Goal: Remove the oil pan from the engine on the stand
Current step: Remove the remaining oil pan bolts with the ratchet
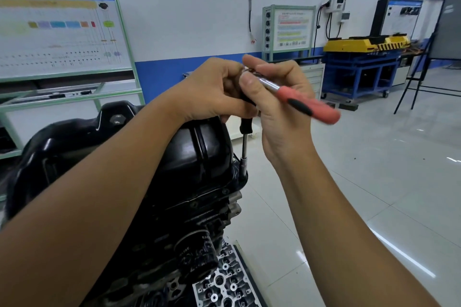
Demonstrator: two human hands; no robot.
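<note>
Both hands meet above the black oil pan (119, 147): left hand (212, 90) fingers curl round the extension bar (243, 149); right hand (279, 97) fingers pinch the red-handled ratchet (304, 103).

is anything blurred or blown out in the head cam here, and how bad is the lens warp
Head view: the ratchet's red handle is smeared by motion blur, while the right hand and left hand stay fairly sharp; the wall chart at left looks soft and washed out; bright streaks of glare lie on the glossy floor; wide-angle distortion bows the frame edges; the black oil pan carries soft highlights.
</note>
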